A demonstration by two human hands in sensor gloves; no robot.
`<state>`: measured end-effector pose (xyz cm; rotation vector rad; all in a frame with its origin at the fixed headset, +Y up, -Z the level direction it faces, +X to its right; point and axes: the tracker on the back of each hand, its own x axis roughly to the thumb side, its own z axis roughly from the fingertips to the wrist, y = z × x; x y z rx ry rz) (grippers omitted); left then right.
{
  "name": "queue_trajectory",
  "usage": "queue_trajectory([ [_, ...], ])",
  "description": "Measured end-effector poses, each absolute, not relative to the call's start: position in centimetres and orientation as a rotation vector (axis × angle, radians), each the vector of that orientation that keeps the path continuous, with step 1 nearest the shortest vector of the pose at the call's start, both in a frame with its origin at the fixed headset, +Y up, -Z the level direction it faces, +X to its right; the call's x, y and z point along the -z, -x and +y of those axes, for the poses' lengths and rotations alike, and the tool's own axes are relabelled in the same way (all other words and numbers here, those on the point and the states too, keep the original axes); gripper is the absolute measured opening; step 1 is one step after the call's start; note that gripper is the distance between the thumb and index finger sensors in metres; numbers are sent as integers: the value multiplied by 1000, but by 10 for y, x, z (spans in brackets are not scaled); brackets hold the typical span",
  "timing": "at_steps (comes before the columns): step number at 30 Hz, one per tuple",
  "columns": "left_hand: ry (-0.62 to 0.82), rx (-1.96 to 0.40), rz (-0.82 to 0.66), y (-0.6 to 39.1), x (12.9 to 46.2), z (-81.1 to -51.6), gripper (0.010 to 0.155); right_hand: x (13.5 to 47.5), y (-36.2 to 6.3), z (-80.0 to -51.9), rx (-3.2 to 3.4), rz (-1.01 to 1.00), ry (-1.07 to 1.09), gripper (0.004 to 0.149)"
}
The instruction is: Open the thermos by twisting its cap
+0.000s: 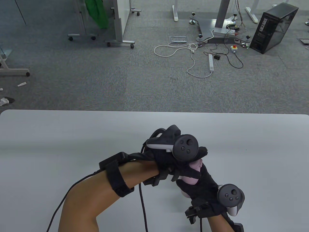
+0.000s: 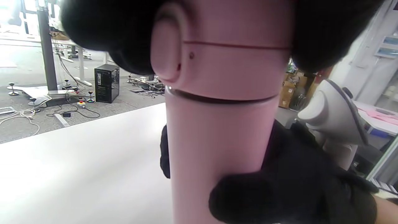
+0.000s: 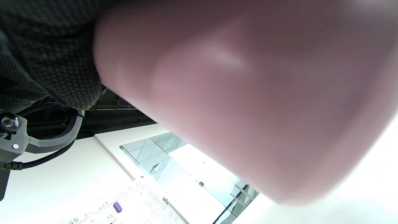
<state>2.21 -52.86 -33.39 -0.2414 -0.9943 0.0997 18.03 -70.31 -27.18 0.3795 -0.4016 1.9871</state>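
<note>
A pink thermos (image 1: 196,166) is held above the white table (image 1: 72,135) near its front edge, mostly hidden by both gloved hands. My left hand (image 1: 190,159) grips the cap from above. In the left wrist view its fingers (image 2: 118,34) wrap the pink cap (image 2: 230,62) on both sides. A dark seam with a metal glint shows between the cap and the body (image 2: 214,149). My right hand (image 1: 200,183) grips the body lower down, and it also shows in the left wrist view (image 2: 298,189). In the right wrist view the thermos (image 3: 248,102) is a close blur beside the glove (image 3: 46,56).
A black cable (image 1: 142,205) runs from my left wrist over the table toward the front edge. The table's far edge (image 1: 154,111) drops to a carpeted floor with cords and a computer tower (image 1: 272,26). The right hand's tracker (image 2: 332,109) sits beside the thermos.
</note>
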Motion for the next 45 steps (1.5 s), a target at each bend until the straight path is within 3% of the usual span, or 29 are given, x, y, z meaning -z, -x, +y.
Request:
queue_trajectory([
  [3,297,-108,-975,-23,334,-530,80,272,-181,-703,-1994,-409,-365,112],
  [6,453,-155,-979,-23,337,-531,87,272,-182,-702,-1985,-406,-366,112],
  [10,480,-304,-1084,-23,336,-527,90,271,-183,-701,-1977,-408,-363,112],
  [15,509,-243,-1092,-29,333,-521,68,271,-182,-701,-1999,-407,-369,113],
  [25,381,-76,-978,-30,330,-527,59,272,-179,-704,-1989,-383,-377,112],
  [29,355,-28,-950,-30,329,-529,64,272,-177,-704,-2003,-382,-389,111],
  [33,445,-64,-934,-28,332,-532,75,271,-178,-704,-2016,-388,-387,111],
  [45,358,-71,-845,-26,330,-520,72,271,-175,-701,-1984,-396,-386,111],
])
